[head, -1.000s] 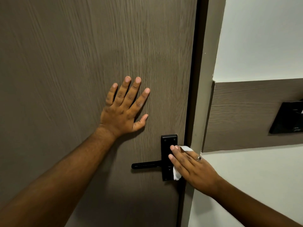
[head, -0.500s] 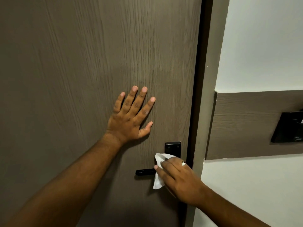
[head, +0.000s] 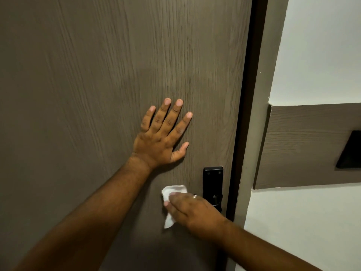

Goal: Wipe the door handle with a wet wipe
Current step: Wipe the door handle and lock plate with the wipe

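A black door handle plate [head: 213, 179] sits near the right edge of a brown wood-grain door [head: 97, 85]. Its lever is hidden under my right hand [head: 193, 210], which is closed around a white wet wipe [head: 172, 194] wrapped over the lever, left of the plate. A ring shows on one finger. My left hand [head: 162, 137] lies flat on the door above and left of the handle, fingers spread, holding nothing.
The dark door edge and grey frame [head: 259, 114] run down the right of the door. Beyond it is a white wall with a brown panel [head: 304, 145] carrying a black switch plate [head: 349, 151].
My right hand has slid the wipe leftward, from the handle plate along the lever to its outer end. The left hand has stayed flat on the door.
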`<state>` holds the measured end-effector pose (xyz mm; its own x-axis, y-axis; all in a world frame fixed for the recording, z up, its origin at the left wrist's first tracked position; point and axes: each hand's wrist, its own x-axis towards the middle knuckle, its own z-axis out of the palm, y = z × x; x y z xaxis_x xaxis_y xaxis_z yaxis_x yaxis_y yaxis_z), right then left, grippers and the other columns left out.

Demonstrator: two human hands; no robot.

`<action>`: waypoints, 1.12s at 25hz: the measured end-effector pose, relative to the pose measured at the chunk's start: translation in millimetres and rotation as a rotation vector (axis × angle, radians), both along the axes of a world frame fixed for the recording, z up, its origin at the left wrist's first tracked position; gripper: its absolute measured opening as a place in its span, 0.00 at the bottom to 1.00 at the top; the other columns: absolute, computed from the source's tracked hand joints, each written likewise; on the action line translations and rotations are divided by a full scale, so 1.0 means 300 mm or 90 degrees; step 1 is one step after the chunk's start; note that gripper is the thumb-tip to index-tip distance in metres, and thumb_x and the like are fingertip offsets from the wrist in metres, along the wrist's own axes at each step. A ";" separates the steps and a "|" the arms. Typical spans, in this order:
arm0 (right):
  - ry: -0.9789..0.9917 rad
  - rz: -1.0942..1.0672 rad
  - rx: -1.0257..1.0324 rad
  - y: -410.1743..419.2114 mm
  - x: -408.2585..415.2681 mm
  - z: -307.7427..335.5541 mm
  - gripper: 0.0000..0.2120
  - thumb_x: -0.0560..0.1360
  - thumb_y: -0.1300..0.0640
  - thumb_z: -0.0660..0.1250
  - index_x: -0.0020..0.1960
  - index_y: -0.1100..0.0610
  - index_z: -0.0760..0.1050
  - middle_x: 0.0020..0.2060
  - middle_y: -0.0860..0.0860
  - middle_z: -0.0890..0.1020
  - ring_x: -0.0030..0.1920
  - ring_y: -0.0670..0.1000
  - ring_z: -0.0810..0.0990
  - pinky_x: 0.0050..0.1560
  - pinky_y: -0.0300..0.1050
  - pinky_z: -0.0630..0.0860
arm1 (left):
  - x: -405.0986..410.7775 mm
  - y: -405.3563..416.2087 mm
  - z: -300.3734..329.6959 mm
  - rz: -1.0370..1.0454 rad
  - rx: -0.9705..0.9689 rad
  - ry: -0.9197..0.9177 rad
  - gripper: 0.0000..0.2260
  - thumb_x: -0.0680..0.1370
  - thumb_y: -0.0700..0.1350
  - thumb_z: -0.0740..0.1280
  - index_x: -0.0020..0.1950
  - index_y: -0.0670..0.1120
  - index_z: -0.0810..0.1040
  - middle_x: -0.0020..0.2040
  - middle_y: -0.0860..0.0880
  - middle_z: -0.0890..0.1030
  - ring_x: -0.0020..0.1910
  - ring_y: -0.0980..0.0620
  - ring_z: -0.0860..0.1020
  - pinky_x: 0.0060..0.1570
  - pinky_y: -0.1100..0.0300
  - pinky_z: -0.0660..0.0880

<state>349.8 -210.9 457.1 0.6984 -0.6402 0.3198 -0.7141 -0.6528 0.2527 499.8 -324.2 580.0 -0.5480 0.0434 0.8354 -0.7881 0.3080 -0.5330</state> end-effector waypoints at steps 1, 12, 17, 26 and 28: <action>-0.036 -0.038 0.016 0.017 -0.047 0.006 0.32 0.68 0.45 0.74 0.68 0.53 0.69 0.62 0.50 0.80 0.61 0.49 0.79 0.56 0.44 0.79 | 0.001 0.002 0.002 0.001 0.004 0.001 0.32 0.75 0.63 0.61 0.75 0.47 0.66 0.75 0.41 0.62 0.75 0.42 0.58 0.70 0.40 0.59; -0.193 -0.116 0.168 0.046 -0.056 0.082 0.18 0.80 0.49 0.50 0.61 0.54 0.72 0.59 0.51 0.76 0.56 0.44 0.71 0.64 0.40 0.66 | 0.007 0.004 0.005 0.022 0.012 -0.005 0.33 0.75 0.63 0.61 0.75 0.47 0.65 0.75 0.39 0.65 0.75 0.42 0.57 0.70 0.39 0.59; -0.198 -0.131 0.210 0.076 -0.133 0.079 0.18 0.81 0.50 0.52 0.68 0.54 0.68 0.66 0.51 0.72 0.64 0.49 0.69 0.68 0.49 0.66 | -0.003 0.004 0.000 0.019 0.002 -0.007 0.33 0.75 0.62 0.61 0.76 0.47 0.65 0.75 0.40 0.63 0.75 0.43 0.56 0.71 0.41 0.54; 0.062 -0.100 0.011 0.070 -0.329 0.086 0.22 0.67 0.60 0.77 0.59 0.61 0.76 0.57 0.59 0.80 0.55 0.57 0.80 0.50 0.51 0.81 | -0.001 0.002 -0.004 0.037 0.017 0.000 0.33 0.75 0.63 0.59 0.76 0.46 0.64 0.74 0.38 0.67 0.74 0.37 0.62 0.70 0.39 0.58; 0.020 -0.062 -0.058 0.065 -0.316 0.034 0.19 0.71 0.60 0.72 0.61 0.57 0.73 0.58 0.55 0.81 0.57 0.54 0.81 0.50 0.47 0.82 | 0.001 0.007 -0.004 0.036 0.020 0.005 0.33 0.75 0.63 0.59 0.76 0.46 0.64 0.74 0.38 0.67 0.74 0.37 0.61 0.70 0.39 0.59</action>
<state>254.9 -191.5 467.3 0.6443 -0.6755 0.3587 -0.7644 -0.5537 0.3302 500.0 -322.0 578.7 -0.5423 -0.0132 0.8401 -0.8088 0.2791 -0.5177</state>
